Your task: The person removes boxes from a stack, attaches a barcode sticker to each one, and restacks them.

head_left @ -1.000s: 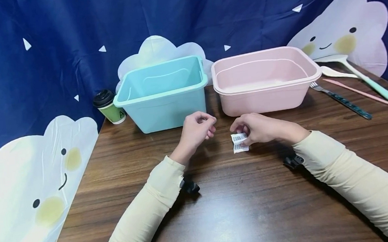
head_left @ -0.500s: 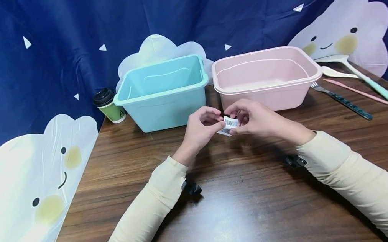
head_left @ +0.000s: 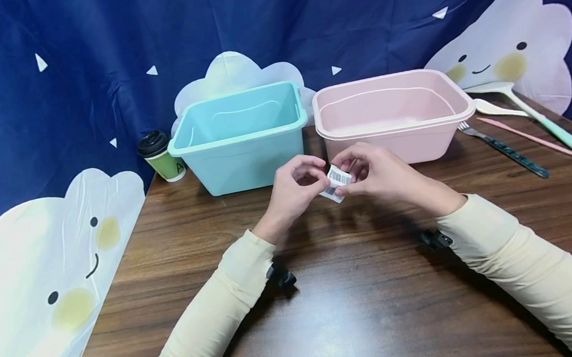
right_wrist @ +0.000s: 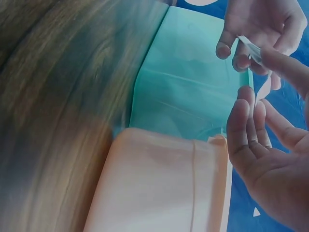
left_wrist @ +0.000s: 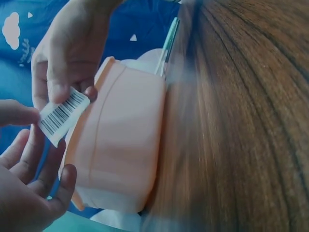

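I hold a little striped white paper [head_left: 339, 175] with both hands.
My left hand [head_left: 294, 192] pinches one edge and my right hand [head_left: 380, 173] pinches the other, both nearly closed, my fingers bent and just the thin paper in my grip. It is up over the brown table [head_left: 372, 284], in front of the pink tub [head_left: 390, 148]. The blue tub [head_left: 244, 168] is on the left, with a green cup [head_left: 164, 166] beside it.

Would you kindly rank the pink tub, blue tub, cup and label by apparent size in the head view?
Largest to smallest:
Pink tub and blue tub: too alike to rank
Cup
Label, partly covered
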The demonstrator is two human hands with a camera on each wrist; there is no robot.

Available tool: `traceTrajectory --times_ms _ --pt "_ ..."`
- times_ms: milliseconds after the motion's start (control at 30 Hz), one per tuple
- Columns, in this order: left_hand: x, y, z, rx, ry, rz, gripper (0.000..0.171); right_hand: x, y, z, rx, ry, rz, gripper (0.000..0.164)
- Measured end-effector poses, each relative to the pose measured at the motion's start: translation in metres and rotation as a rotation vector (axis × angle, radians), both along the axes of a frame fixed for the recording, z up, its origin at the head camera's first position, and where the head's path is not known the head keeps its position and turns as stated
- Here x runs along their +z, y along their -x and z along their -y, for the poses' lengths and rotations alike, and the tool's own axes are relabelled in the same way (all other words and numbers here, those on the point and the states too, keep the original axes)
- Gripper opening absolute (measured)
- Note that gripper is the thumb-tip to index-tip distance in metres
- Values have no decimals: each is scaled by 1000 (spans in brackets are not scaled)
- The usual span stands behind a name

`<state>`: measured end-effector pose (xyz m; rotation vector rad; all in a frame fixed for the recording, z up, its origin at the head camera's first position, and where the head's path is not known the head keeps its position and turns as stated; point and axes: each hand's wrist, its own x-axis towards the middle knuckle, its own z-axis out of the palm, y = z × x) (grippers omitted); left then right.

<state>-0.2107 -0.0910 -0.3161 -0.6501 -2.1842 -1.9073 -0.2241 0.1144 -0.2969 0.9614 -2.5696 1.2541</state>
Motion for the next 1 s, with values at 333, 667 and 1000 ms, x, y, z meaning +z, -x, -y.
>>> traceTrajectory --times_ms 333,667,1000 --pt "2 2 6 -81 -6 -64 30 3 1 -2 43 61 85 36" --pt "4 2 7 -135 4 -113 34 3 3 -6 104 79 141 34" --pt "4 1 7 -163 10 -115 34 7 3 -9 64 90 65 31"
